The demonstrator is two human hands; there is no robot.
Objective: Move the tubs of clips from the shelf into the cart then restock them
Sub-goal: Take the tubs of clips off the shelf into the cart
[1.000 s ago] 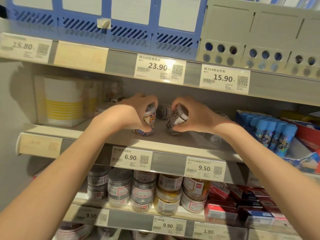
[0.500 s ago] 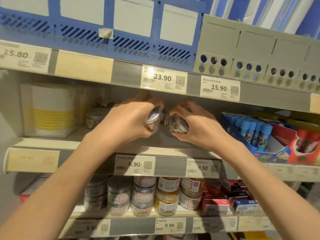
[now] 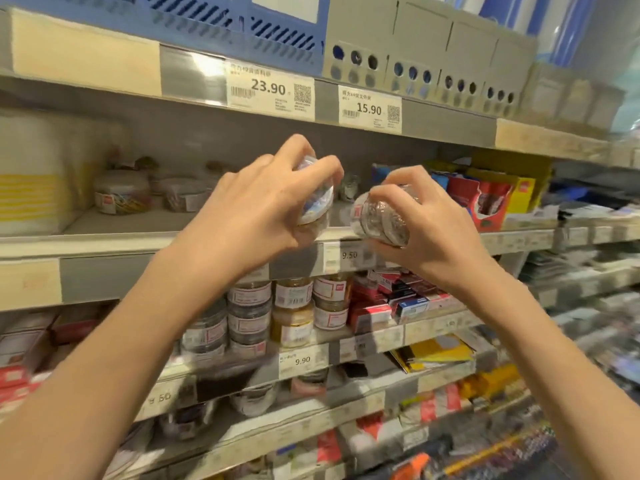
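Holding one small clear tub in each hand, a person is standing in front of a shop shelf (image 3: 104,237). Left hand (image 3: 256,206) is curling its grip round a tub with a pale lid (image 3: 317,199), fingers over the top and thumb underneath, tipping it sideways. Right hand (image 3: 426,230) is wrapping its grip round a second tub (image 3: 379,216) packed with silvery clips, also tilted, its lid facing left. Both tubs are hanging in the air just in front of the shelf's front edge, close together but not touching. Further back on that shelf, to the left of the hands, more clear tubs (image 3: 121,192) are sitting beside a white and yellow pack (image 3: 34,188) (this part is blurred). Price tags reading 23.90 (image 3: 270,88) and 15.90 (image 3: 370,109) are hanging on the rail above the shelf. Below the shelf, stacked jars (image 3: 294,313) are standing in rows.
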